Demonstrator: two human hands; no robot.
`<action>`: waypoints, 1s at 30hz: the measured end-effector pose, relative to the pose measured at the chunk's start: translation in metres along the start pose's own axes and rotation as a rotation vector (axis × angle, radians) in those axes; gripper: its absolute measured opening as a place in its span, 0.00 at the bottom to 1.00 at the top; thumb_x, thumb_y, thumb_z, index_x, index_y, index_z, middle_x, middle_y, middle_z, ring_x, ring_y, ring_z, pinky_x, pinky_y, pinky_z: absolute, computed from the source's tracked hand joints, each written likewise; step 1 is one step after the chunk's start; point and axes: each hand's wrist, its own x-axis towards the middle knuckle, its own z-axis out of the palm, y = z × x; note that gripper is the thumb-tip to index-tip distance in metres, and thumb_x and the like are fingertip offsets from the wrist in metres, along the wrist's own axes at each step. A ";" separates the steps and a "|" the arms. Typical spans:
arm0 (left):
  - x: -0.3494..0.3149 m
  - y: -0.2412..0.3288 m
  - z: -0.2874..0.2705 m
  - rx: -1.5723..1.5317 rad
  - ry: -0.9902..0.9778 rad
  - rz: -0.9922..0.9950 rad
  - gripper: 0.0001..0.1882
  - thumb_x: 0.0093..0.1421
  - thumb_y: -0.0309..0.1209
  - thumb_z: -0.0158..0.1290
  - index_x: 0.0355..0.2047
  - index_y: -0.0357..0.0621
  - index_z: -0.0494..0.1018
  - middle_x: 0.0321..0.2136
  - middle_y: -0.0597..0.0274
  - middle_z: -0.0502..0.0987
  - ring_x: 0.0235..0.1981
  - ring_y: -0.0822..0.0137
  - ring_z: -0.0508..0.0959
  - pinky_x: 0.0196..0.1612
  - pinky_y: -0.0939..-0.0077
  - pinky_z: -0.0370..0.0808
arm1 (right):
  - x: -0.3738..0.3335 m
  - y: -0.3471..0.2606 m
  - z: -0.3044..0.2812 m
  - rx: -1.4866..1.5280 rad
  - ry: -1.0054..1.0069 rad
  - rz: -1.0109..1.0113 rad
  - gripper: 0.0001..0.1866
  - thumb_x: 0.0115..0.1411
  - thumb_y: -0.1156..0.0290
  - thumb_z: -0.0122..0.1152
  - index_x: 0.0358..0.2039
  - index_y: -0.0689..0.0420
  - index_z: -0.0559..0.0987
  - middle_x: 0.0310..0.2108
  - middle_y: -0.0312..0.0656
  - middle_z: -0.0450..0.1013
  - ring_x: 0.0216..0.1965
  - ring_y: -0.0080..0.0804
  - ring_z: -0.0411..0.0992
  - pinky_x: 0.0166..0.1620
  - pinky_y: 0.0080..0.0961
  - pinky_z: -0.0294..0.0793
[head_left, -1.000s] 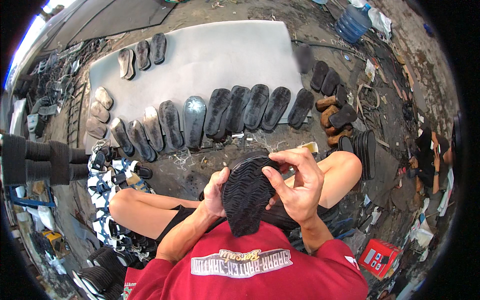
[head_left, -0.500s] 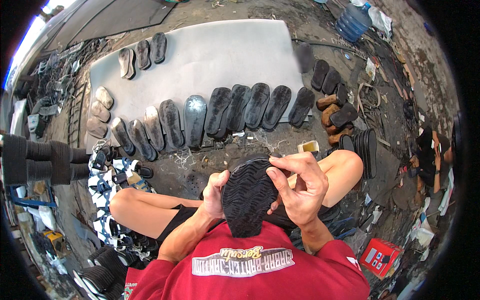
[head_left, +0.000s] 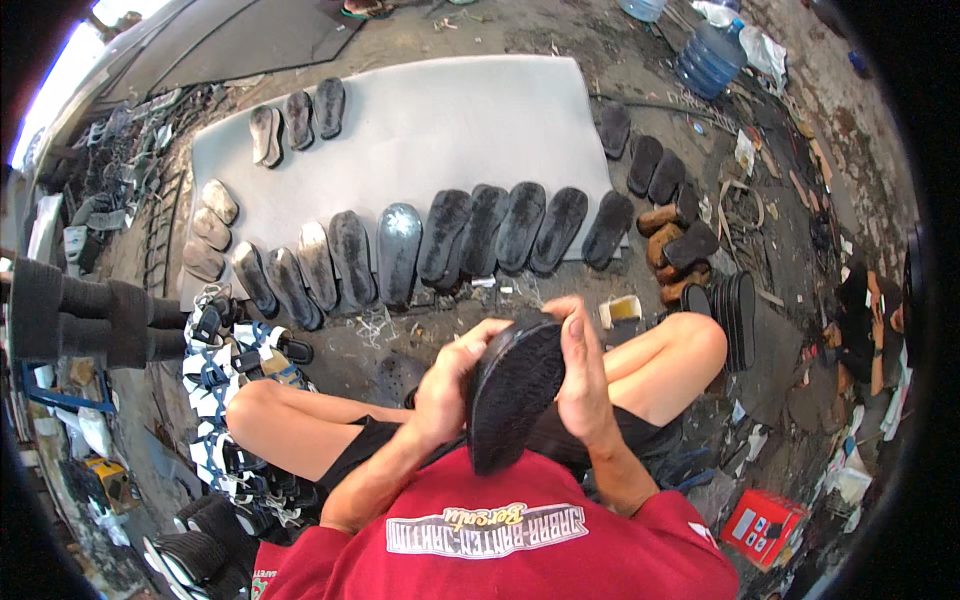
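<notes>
A black rubber shoe sole (head_left: 512, 390) with a ridged tread stands on edge between my two hands, above my lap. My left hand (head_left: 452, 382) grips its left side, fingers curled over the rim. My right hand (head_left: 580, 378) presses flat along its right side, thumb near the top. My bare knees spread left and right below it.
A row of dark soles (head_left: 470, 235) lies along the near edge of a grey sheet (head_left: 440, 130) on the ground. Strapped sandals (head_left: 225, 365) pile up at my left. Stacked soles (head_left: 735, 315), a small yellow pot (head_left: 622, 310), a red box (head_left: 762, 522), a water jug (head_left: 708, 55).
The sole has turned from facing me flat to standing on edge. My right hand slid from its top down along its right side.
</notes>
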 end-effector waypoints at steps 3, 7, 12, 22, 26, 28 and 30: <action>-0.010 0.015 0.021 0.307 0.189 0.211 0.28 0.80 0.48 0.37 0.50 0.33 0.76 0.38 0.61 0.80 0.39 0.72 0.76 0.46 0.73 0.72 | -0.001 0.000 0.012 0.019 0.055 0.036 0.30 0.83 0.47 0.31 0.37 0.59 0.72 0.31 0.36 0.66 0.36 0.24 0.63 0.44 0.26 0.64; -0.006 0.050 0.047 0.789 0.305 0.606 0.16 0.78 0.33 0.46 0.36 0.34 0.74 0.23 0.59 0.71 0.24 0.71 0.69 0.29 0.69 0.67 | 0.020 -0.007 0.019 -0.124 0.167 -0.318 0.27 0.80 0.55 0.37 0.30 0.60 0.73 0.26 0.44 0.67 0.26 0.38 0.67 0.33 0.37 0.66; 0.034 0.029 0.033 0.860 0.674 0.995 0.27 0.79 0.34 0.43 0.20 0.35 0.68 0.16 0.59 0.68 0.17 0.67 0.67 0.24 0.67 0.63 | 0.037 0.023 0.038 -0.263 0.182 -0.693 0.19 0.73 0.64 0.47 0.25 0.59 0.73 0.23 0.47 0.65 0.21 0.47 0.67 0.25 0.44 0.65; 0.060 -0.016 0.004 0.855 0.527 0.747 0.16 0.74 0.27 0.54 0.28 0.31 0.71 0.20 0.51 0.67 0.20 0.55 0.69 0.26 0.59 0.66 | 0.055 0.055 0.065 -0.099 0.264 -0.161 0.27 0.78 0.62 0.51 0.21 0.64 0.68 0.15 0.44 0.60 0.19 0.27 0.57 0.25 0.36 0.59; 0.064 -0.020 -0.006 0.732 0.707 0.831 0.25 0.77 0.30 0.53 0.20 0.33 0.66 0.16 0.54 0.64 0.16 0.67 0.62 0.22 0.63 0.61 | 0.046 0.061 0.072 -0.054 0.185 -0.167 0.27 0.80 0.59 0.46 0.24 0.63 0.70 0.19 0.47 0.64 0.22 0.32 0.62 0.30 0.38 0.63; 0.070 -0.018 -0.023 0.747 0.742 0.867 0.30 0.79 0.33 0.53 0.17 0.33 0.66 0.11 0.60 0.62 0.15 0.75 0.59 0.19 0.66 0.56 | 0.046 0.058 0.069 0.011 0.071 -0.161 0.28 0.80 0.57 0.41 0.25 0.63 0.71 0.22 0.50 0.66 0.24 0.37 0.65 0.33 0.39 0.66; 0.069 -0.016 -0.019 0.555 0.784 0.789 0.32 0.79 0.35 0.52 0.15 0.34 0.65 0.11 0.66 0.62 0.16 0.78 0.59 0.19 0.68 0.56 | 0.045 0.068 0.068 -0.172 0.068 -0.244 0.29 0.80 0.57 0.36 0.27 0.62 0.73 0.23 0.52 0.69 0.25 0.50 0.69 0.35 0.42 0.68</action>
